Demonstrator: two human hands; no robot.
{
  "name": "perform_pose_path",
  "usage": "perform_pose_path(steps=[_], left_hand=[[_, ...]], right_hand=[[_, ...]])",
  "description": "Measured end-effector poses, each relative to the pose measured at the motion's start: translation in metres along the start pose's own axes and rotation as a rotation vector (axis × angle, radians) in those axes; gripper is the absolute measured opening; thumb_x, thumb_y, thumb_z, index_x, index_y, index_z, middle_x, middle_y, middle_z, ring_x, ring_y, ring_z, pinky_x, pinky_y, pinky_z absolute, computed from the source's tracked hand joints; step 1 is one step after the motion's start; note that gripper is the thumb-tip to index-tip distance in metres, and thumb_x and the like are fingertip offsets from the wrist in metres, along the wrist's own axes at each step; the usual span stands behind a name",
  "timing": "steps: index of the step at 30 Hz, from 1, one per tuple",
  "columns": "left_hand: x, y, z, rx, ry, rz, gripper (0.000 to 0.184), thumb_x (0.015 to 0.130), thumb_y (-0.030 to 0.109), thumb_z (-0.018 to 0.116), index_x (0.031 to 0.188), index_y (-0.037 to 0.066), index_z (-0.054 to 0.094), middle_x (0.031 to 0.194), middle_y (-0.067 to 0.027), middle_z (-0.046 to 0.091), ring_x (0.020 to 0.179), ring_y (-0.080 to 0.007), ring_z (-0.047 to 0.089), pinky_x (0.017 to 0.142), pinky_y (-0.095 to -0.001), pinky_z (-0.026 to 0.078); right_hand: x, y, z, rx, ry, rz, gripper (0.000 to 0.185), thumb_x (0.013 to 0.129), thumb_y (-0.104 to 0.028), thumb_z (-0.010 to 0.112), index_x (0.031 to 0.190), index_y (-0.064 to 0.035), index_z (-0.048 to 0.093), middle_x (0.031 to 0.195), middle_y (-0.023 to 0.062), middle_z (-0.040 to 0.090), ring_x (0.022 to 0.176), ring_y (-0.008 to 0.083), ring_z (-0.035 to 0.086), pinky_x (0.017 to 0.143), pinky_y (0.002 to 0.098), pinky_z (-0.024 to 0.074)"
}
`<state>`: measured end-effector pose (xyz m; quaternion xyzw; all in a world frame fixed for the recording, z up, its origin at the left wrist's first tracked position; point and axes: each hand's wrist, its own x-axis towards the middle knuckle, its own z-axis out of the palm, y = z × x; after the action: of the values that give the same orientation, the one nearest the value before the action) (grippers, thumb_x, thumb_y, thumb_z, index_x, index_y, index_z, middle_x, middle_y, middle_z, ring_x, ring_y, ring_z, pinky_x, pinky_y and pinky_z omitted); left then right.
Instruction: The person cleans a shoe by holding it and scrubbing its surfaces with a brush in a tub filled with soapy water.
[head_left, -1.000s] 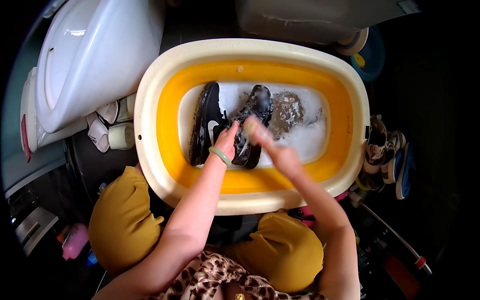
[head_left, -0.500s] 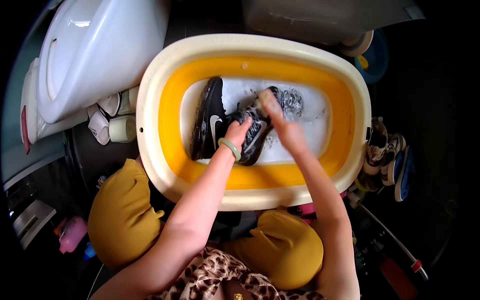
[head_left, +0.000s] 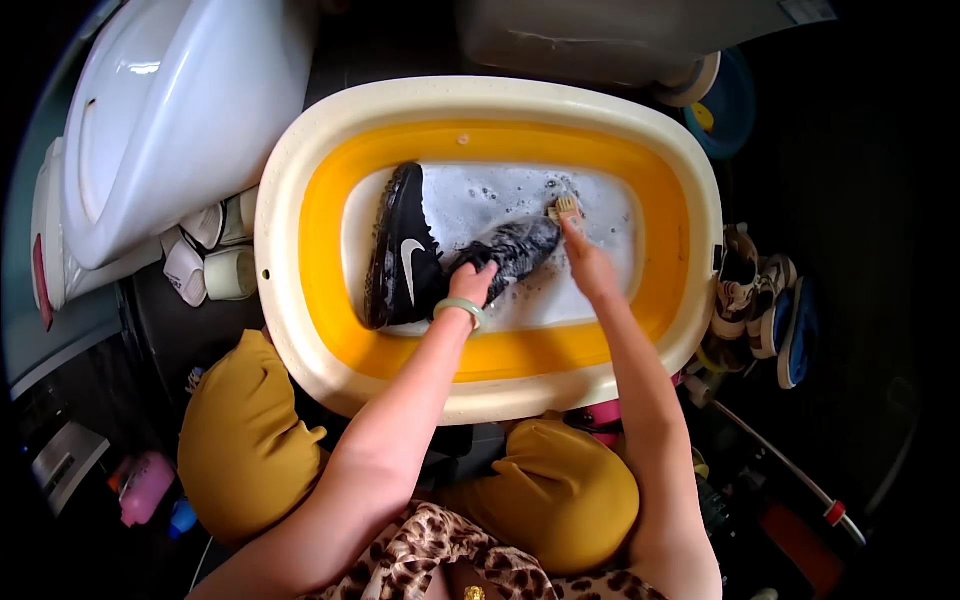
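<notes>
My left hand [head_left: 472, 284], with a green bangle at the wrist, grips a wet black shoe [head_left: 518, 248] near its ankle end. That shoe lies slanted, its toe pointing up and right. In my right hand [head_left: 588, 258] is a small light-coloured brush [head_left: 566, 206], held just beyond the shoe's toe. A second black shoe [head_left: 405, 250] with a white swoosh lies at the left inside the yellow and cream basin [head_left: 330, 230]. Foamy water [head_left: 600, 290] covers the basin's floor.
A white ceramic fixture [head_left: 200, 110] stands at the upper left, with pale slippers [head_left: 230, 272] below it. Several shoes [head_left: 765, 295] sit right of the basin, near a metal pole [head_left: 780, 455]. A blue bowl [head_left: 732, 110] is at the upper right, a pink bottle [head_left: 146, 488] at the lower left.
The held shoe has turned, its toe swinging right and down. My right hand and the brush have moved right, off the shoe's top to beside its toe. The other shoe stays at the left.
</notes>
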<state>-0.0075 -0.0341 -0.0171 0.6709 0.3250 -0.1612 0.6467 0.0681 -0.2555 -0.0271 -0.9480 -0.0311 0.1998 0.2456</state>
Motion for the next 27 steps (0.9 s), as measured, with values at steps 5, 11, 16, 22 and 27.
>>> perform_pose_path(steps=[5, 11, 16, 22, 27], left_hand=[[0.005, 0.01, -0.015, -0.152, 0.015, -0.16, 0.044, 0.086, 0.03, 0.061, 0.108, -0.008, 0.06, 0.1, -0.0168, 0.065, 0.093, -0.0244, 0.06, 0.086, -0.0323, 0.043], [0.005, 0.011, -0.019, -0.288, 0.007, -0.15, 0.045, 0.086, 0.033, 0.062, 0.105, -0.007, 0.059, 0.098, -0.0148, 0.064, 0.089, -0.0218, 0.059, 0.082, -0.0333, 0.043], [0.01, 0.022, -0.023, -0.174, -0.048, -0.202, 0.034, 0.086, 0.025, 0.064, 0.104, -0.003, 0.06, 0.096, -0.0093, 0.065, 0.083, -0.0174, 0.061, 0.077, -0.0295, 0.047], [0.023, -0.003, -0.032, -0.194, -0.15, -0.205, 0.037, 0.087, 0.029, 0.061, 0.105, -0.003, 0.06, 0.092, -0.0097, 0.064, 0.082, -0.0178, 0.059, 0.077, -0.0303, 0.046], [0.025, 0.01, -0.029, -0.219, -0.13, -0.273, 0.037, 0.087, 0.028, 0.06, 0.107, -0.004, 0.058, 0.095, -0.0115, 0.063, 0.082, -0.0191, 0.059, 0.076, -0.0312, 0.046]], right_hand=[[-0.094, -0.049, 0.0, 0.129, -0.074, -0.103, 0.048, 0.092, -0.022, 0.05, 0.136, -0.0377, 0.04, 0.073, 0.0219, 0.061, 0.065, 0.0349, 0.062, 0.058, 0.0418, 0.0473], [-0.036, -0.072, -0.006, -0.099, -0.122, -0.102, 0.047, 0.092, -0.022, 0.053, 0.136, -0.0336, 0.042, 0.079, 0.0221, 0.063, 0.065, 0.0352, 0.062, 0.06, 0.0407, 0.0482], [0.007, 0.013, 0.019, 0.101, 0.21, -0.032, 0.046, 0.095, -0.03, 0.047, 0.139, -0.0352, 0.034, 0.08, 0.0237, 0.063, 0.069, 0.0388, 0.062, 0.064, 0.0448, 0.0478], [-0.038, 0.05, 0.035, -0.009, 0.144, 0.176, 0.048, 0.095, -0.029, 0.048, 0.14, -0.0352, 0.034, 0.087, 0.0252, 0.064, 0.08, 0.0385, 0.063, 0.07, 0.0424, 0.0487], [-0.08, -0.006, 0.011, 0.363, 0.115, 0.003, 0.05, 0.093, -0.02, 0.054, 0.137, -0.0358, 0.04, 0.085, 0.0245, 0.064, 0.073, 0.0377, 0.064, 0.063, 0.0411, 0.0489]])
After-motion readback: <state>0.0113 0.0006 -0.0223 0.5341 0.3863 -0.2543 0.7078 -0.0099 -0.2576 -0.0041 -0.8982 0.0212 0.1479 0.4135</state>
